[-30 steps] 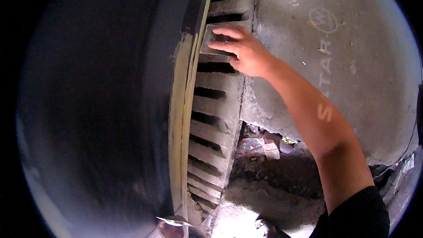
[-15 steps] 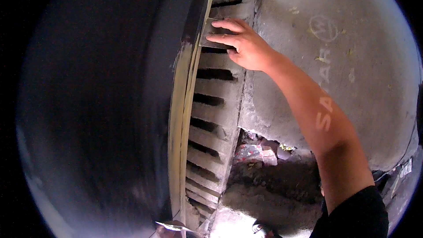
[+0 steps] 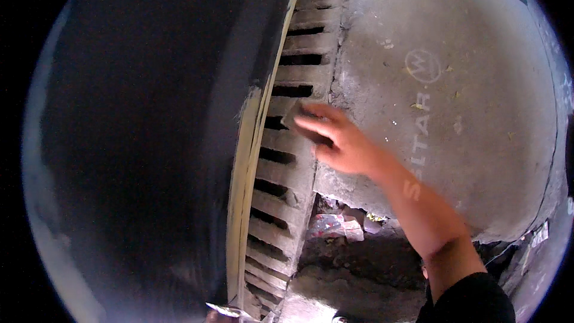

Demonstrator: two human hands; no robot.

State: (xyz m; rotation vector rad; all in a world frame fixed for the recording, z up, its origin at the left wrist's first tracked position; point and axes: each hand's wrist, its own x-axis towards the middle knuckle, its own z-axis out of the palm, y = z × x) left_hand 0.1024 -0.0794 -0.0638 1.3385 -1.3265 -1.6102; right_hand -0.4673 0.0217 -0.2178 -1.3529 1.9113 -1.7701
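Observation:
My right hand grips a thin, flat grey spreader blade between its fingers, held over a slotted grate and slightly apart from the dark panel's edge. A pale yellow strip of putty-like coating runs along the edge of the large dark panel, which fills the left side. At the bottom edge, a sliver of my left hand shows beneath a thin, shiny flat plate. Most of that hand is cut off by the frame.
Below the panel's edge runs a slotted concrete drain grate. Grey concrete ground with pale lettering spreads to the right. A broken hollow with crumpled wrappers lies beside the grate, and dark rubble is at the lower right.
My right hand with the spreader blade has come away from the panel's edge and moved down toward me. The view has shifted slightly. The left hand stays at the bottom edge.

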